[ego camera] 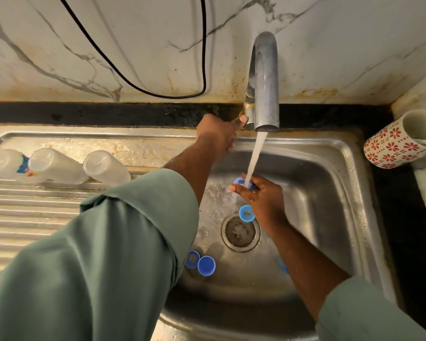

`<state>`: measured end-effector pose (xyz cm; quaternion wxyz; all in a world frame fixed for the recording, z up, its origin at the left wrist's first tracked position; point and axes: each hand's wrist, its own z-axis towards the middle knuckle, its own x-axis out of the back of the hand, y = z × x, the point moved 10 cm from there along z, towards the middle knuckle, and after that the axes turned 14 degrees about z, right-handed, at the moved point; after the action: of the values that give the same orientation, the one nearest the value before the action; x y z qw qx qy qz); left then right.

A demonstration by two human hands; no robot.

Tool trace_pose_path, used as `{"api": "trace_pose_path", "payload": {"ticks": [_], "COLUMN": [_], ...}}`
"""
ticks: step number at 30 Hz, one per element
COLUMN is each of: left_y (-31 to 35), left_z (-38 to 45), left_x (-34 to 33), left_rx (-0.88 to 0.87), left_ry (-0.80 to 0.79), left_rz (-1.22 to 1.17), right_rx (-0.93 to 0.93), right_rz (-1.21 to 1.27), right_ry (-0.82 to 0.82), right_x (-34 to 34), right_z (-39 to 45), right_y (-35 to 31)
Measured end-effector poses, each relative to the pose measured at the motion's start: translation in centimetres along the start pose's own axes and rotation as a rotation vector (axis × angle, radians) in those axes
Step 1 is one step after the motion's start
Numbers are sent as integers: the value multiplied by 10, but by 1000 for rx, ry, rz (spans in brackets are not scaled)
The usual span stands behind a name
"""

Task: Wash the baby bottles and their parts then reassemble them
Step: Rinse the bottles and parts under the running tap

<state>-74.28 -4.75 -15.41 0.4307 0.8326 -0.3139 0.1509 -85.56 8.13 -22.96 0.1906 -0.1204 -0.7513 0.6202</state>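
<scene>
Three clear baby bottles (57,166) lie upside down on the ribbed drainboard at the left. My left hand (219,134) reaches to the base of the tap (265,82) and grips its handle there. Water runs from the spout onto a blue bottle ring (239,181) held in my right hand (261,195) over the sink basin (330,193). A second blue ring (246,213) sits just under that hand beside the drain (240,233). Two more blue parts (201,263) lie at the basin's front left. Another blue piece (282,265) peeks out beneath my right forearm.
A white cup with red flower print (391,146) lies on its side on the dark counter at the right. A black cable (158,92) hangs along the marble wall behind the sink. The drainboard (30,217) takes up the left side.
</scene>
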Motion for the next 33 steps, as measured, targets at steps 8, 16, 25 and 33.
{"api": "trace_pose_path", "payload": {"ticks": [8,16,25,33], "left_y": [49,4,-180,-285], "left_z": [-36,-53,-97,-49], "left_x": [-6,8,125,158], "left_rx": [-388,-660,-438,-226], "left_ry": [73,14,197,11], "left_rz": [245,925,1037,1058], "right_rx": [96,310,-84,272], "right_rz": [-145,-443,-921,-306], "right_ry": [-86,-157,-310,-519], "right_x": [19,17,-43,-221], "right_z": [-12,-24,-64,-93], "right_y": [-36,-76,-27,-118]}}
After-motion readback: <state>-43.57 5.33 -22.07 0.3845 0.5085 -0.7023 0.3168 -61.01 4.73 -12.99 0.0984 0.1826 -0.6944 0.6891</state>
